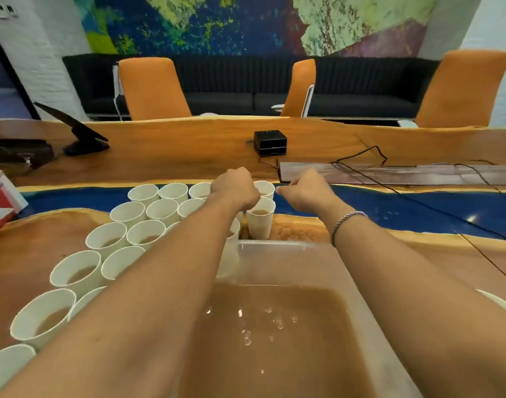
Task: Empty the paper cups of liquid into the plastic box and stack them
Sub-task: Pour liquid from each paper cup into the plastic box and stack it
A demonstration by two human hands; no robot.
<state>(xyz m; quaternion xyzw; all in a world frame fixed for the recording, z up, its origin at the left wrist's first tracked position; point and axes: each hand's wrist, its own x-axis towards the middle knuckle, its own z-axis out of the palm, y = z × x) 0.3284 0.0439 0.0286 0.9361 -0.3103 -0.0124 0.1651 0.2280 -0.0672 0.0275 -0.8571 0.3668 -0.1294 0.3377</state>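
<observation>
Left hand [236,186] curled above white paper cups [157,209], right hand [306,191] curled beside, grips unclear, clear plastic box [274,246] holding brown liquid

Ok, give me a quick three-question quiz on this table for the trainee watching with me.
1. True or false: the plastic box is dry inside.
2. Which wrist wears the bracelet? A left, B right.
3. Fill in: the unstacked paper cups stand on the box's ___ side.
Key: 1 false, it holds brown liquid; 2 B; 3 left.
</observation>
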